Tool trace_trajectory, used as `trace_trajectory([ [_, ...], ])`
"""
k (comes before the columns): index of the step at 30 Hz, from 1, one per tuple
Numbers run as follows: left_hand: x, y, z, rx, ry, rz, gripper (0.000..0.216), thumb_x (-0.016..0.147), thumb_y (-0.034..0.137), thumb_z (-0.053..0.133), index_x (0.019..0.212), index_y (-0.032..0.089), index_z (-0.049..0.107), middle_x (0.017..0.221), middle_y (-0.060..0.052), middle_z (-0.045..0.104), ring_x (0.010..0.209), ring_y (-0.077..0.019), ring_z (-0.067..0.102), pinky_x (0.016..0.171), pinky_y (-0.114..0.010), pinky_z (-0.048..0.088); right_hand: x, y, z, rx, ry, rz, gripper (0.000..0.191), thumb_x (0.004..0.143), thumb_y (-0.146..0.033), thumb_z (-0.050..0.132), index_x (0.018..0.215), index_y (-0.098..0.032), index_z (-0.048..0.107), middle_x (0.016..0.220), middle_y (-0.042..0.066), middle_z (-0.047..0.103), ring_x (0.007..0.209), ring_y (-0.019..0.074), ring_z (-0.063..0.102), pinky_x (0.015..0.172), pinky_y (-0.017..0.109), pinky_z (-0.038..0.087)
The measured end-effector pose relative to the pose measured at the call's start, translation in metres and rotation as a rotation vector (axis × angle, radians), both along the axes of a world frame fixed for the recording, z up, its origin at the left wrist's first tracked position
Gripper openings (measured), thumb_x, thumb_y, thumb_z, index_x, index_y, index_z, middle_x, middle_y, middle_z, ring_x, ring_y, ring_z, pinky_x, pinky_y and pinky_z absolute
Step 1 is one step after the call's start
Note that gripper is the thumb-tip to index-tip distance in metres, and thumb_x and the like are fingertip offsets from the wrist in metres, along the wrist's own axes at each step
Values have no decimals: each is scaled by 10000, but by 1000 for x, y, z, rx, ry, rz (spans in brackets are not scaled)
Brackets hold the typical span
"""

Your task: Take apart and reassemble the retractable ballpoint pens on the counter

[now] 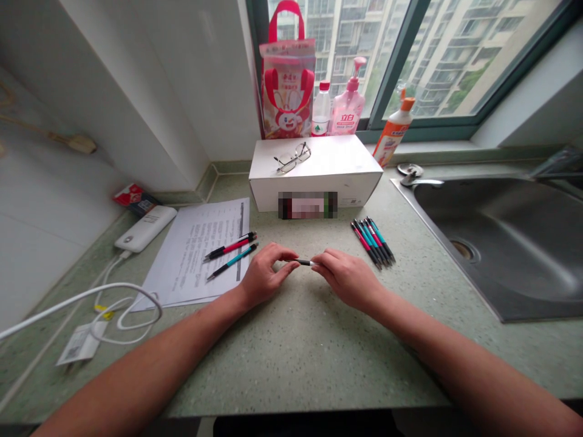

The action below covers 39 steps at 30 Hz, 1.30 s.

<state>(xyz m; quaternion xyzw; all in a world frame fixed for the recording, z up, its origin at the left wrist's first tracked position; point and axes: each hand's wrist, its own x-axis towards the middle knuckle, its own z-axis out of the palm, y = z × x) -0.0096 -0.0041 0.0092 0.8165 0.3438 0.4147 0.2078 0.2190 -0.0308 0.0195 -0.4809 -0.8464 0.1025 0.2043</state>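
Note:
Between my two hands, just above the counter, a dark pen with a white part (304,263) lies level. My left hand (268,271) pinches its left end between thumb and fingers. On the other end, my right hand (344,274) is closed, its fingertips covering the tip. Left of my left hand, a red pen (237,244) and a black pen lie close together on printed sheets (195,261), with a teal pen (233,261) beside them. Several red, teal and black pens (372,243) lie in a row beyond my right hand.
A white box (314,164) with glasses (293,159) on top stands at the back. On the right is a steel sink (492,243). A white power bank (146,229), a cable (132,290) and a charger (82,343) lie left. Bottles (347,103) stand by the window.

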Motion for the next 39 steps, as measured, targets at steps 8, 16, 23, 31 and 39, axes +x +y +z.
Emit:
trace_trajectory([
  [8,0,1,-2,157,35,-52,39,927,209,678,958,194,695,840,-45,739,793,-191,654,740,-337,536,0,0,2,-116,18,6,259,1042,-331,461,1031,-201,684,933,66,716,827,193,656,691,298,425],
  [16,0,-2,1,275,54,-38,62,929,169,661,986,192,668,863,-46,728,796,-183,638,733,-330,539,0,0,9,-289,231,11,244,1014,-339,500,1034,-205,703,875,45,733,764,176,648,681,300,451],
  [23,0,-3,1,194,8,131,45,915,174,657,951,176,629,824,-39,672,774,-178,622,723,-317,518,9,11,6,-279,749,-163,336,898,-427,661,1121,-176,685,888,66,723,687,161,656,587,294,521],
  [31,1,-6,-3,158,55,-6,44,922,191,644,931,181,602,787,-28,655,722,-163,595,681,-290,489,1,11,1,-349,1016,-190,700,922,-439,632,1523,-173,393,775,6,674,621,155,656,558,314,565],
  [39,0,-5,-4,154,62,-8,46,912,165,638,904,180,595,773,-27,638,710,-163,584,671,-286,478,8,15,-7,-460,990,-149,616,933,-455,612,1484,-210,487,773,5,673,642,145,618,580,316,551],
])
